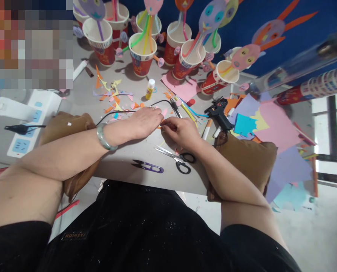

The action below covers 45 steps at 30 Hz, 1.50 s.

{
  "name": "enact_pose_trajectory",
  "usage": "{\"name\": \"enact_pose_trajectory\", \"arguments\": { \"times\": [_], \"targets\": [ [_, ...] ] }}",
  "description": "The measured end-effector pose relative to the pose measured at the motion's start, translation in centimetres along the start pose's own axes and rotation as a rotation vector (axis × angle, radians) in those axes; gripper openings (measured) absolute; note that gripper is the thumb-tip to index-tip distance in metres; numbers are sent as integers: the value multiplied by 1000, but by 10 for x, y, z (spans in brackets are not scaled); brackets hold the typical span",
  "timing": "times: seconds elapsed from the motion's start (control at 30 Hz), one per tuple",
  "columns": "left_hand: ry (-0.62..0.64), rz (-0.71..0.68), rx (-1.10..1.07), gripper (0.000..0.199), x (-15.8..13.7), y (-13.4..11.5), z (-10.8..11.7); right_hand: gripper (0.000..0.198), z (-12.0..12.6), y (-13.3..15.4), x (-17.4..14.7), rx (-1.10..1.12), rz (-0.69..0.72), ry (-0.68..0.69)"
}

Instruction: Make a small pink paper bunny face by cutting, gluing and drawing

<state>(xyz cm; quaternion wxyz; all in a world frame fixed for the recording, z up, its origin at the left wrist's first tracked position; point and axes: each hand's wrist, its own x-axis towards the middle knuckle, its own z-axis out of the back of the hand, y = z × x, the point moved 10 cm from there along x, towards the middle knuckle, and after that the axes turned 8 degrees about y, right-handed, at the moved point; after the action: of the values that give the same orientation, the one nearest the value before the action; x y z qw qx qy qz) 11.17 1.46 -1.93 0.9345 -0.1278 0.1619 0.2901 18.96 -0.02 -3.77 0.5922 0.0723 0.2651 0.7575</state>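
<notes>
In the head view, the left hand (145, 121) is laid palm down on the smooth grey tabletop (120, 163), its grip hidden. The right hand (183, 131) is curled, thumb and finger held together; a tiny orange scrap (159, 127) is seen between both hands, though whether it is pinched cannot be made out. Black-looped metal scissors (172, 155), slim purple snips (143, 165) and jagged paper offcuts (115, 84) are scattered nearby.

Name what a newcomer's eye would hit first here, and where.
Probably the red-and-white paper cups with colourful paper faces, along the back of the grey table. Next, the bare left hand and bare right hand, close together at centre. Nearer the body lie black-handled metal scissors and slim purple snips.
</notes>
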Motion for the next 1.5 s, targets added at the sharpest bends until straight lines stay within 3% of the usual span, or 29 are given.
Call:
{"name": "enact_pose_trajectory", "arguments": {
  "times": [0.33,0.57,0.73,1.03,1.2,1.5],
  "targets": [
    [-26,-2,-87,24,0,8,4,26,0,0,0,63,12,-20],
    [-11,47,-63,24,-3,14,3,24,-4,3,1,-42,-3,-13],
    [-36,58,-79,23,-2,21,-4,23,-5,5,7,-95,-61,20],
    [-12,105,-169,23,-7,24,3,24,-7,10,17,-175,-151,132],
    [-67,89,-124,23,-9,22,8,24,-9,12,17,-214,-114,128],
    [15,110,-147,26,-9,21,5,26,-14,12,16,-216,-91,163]
  ]
}}
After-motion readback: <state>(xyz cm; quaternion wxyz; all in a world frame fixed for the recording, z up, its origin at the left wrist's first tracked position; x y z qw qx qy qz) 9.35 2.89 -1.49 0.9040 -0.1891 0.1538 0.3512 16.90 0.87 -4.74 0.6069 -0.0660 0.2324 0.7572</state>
